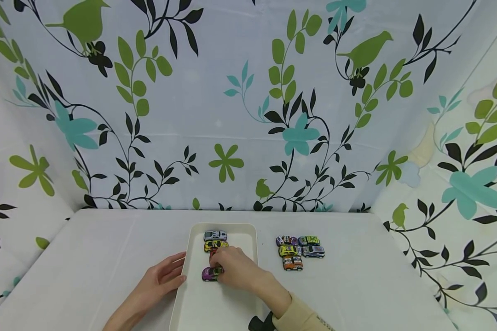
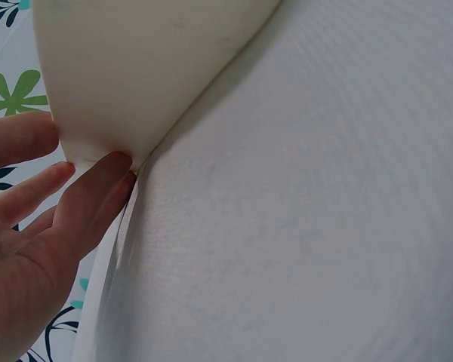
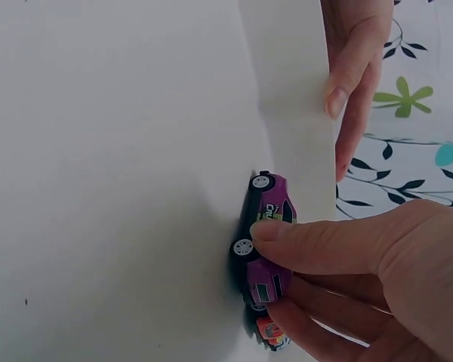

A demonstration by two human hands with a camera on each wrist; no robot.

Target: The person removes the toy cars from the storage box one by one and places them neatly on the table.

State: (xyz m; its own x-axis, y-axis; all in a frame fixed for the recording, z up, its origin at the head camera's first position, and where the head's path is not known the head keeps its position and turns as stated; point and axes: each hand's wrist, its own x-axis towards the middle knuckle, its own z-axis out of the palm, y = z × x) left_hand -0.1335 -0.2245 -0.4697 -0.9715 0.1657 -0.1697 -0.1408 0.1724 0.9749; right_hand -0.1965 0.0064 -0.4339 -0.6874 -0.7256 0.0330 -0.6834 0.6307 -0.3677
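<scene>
My right hand [image 1: 240,269] reaches over a cream tray [image 1: 194,303] and pinches a purple toy car [image 3: 268,264]. In the right wrist view the thumb presses on the car's side and the fingers lie on the far side. A red toy car [image 3: 272,332] shows just past it, partly hidden by the fingers. Farther up the tray stand a yellow toy car [image 1: 211,246] and a silver-blue toy car [image 1: 215,235], in one column. My left hand [image 1: 159,280] rests against the tray's left wall, fingers extended along the outside and thumb at the rim.
Right of the tray, several toy cars stand grouped on the white table [image 1: 356,285], among them an orange car [image 1: 292,263], a yellow car [image 1: 289,250] and a green car [image 1: 309,240]. A leaf-patterned curtain [image 1: 248,115] hangs behind and at both sides.
</scene>
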